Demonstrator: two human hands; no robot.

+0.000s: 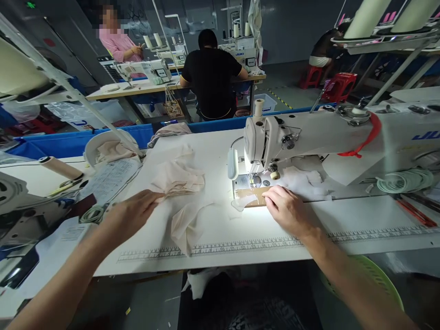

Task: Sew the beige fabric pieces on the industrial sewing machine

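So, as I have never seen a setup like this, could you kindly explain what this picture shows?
There is no robot here: a camera on a person's head looks forward and down at their own bare hands. On the right of the white table stands a sewing machine. The right hand touches a brown strip at the machine's brightly lit working spot. The left hand reaches the edge of a pile of beige cloth; whether its fingers grip it is hard to tell. Another cloth piece lies nearer the front, its tip over the printed ruler. Another person sits further back.
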